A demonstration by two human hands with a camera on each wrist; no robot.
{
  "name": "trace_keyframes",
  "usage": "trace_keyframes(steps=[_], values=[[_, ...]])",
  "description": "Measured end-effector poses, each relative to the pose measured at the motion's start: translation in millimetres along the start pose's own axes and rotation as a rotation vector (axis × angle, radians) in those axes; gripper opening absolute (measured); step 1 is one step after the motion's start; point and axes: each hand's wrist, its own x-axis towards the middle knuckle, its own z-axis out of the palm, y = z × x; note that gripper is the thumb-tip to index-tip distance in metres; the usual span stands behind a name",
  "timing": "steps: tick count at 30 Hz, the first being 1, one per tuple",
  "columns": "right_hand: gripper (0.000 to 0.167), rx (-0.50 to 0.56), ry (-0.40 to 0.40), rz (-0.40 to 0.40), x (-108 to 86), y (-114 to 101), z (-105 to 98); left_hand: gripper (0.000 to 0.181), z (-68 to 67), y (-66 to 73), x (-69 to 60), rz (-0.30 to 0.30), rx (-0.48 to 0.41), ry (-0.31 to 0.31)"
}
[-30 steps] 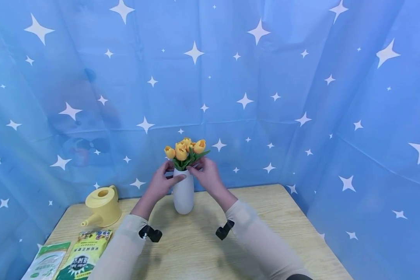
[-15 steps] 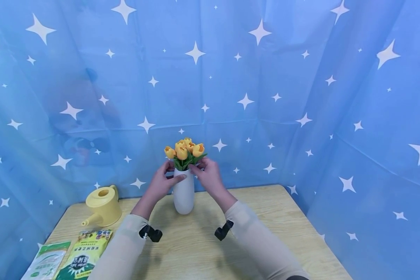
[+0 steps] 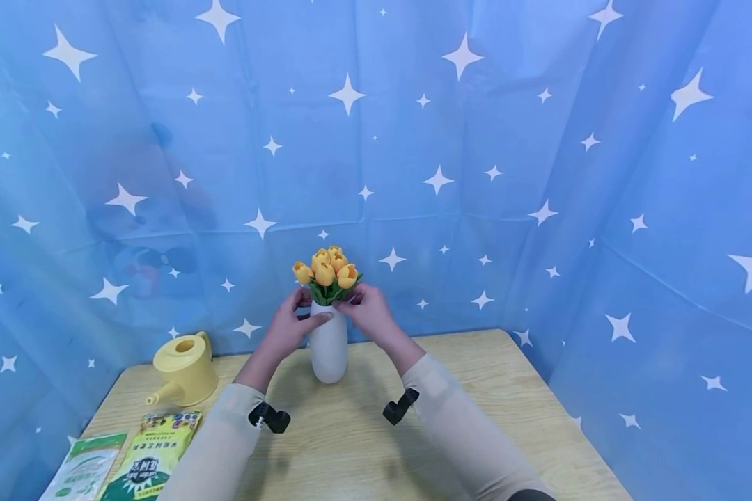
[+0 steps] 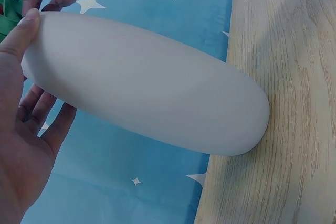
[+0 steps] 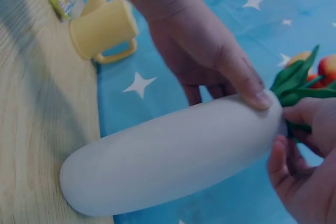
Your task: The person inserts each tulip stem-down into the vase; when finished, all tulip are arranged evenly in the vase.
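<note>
A white vase [image 3: 329, 348] stands upright near the table's back edge, with several yellow-orange tulips [image 3: 324, 273] and their green leaves [image 5: 294, 80] rising from its mouth. My left hand [image 3: 286, 327] holds the vase near the rim, the thumb lying along the front in the left wrist view and the fingers behind. At the other side of the mouth, my right hand [image 3: 372, 313] pinches a tulip stem low down, just above the rim. In the right wrist view the thumb and fingers close on green by the mouth. Where the stems run inside the vase is hidden.
A yellow watering can [image 3: 186, 372] stands at the table's left back. In front of it lie a yellow-green bag [image 3: 153, 452] and a white-green packet [image 3: 84, 466]. A blue star-patterned curtain [image 3: 376, 153] hangs right behind the wooden table [image 3: 332, 445].
The right-hand tulip has shifted left and slightly down, closer to the other blooms. My right hand moved slightly with it. My left hand and the vase have stayed put.
</note>
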Motion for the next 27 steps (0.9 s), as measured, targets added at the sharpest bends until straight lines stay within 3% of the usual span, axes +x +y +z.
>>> trace_keyframes(steps=[4, 8, 14, 27], values=[[0.016, 0.052, -0.004, 0.037, -1.6, 0, 0, 0.063, 0.2, -1.6, -0.4, 0.000, 0.005, -0.002], [0.017, 0.088, 0.040, 0.003, -3.2, 3, 2, 0.063, 0.3, -2.2, -0.8, -0.003, 0.006, -0.001], [0.017, 0.050, 0.081, -0.081, -2.2, 6, 6, 0.061, 0.8, -2.3, 0.2, 0.006, 0.008, 0.005], [0.011, 0.035, 0.064, -0.112, -1.0, 12, 4, 0.065, -0.3, -1.2, 0.5, 0.014, 0.030, -0.010]])
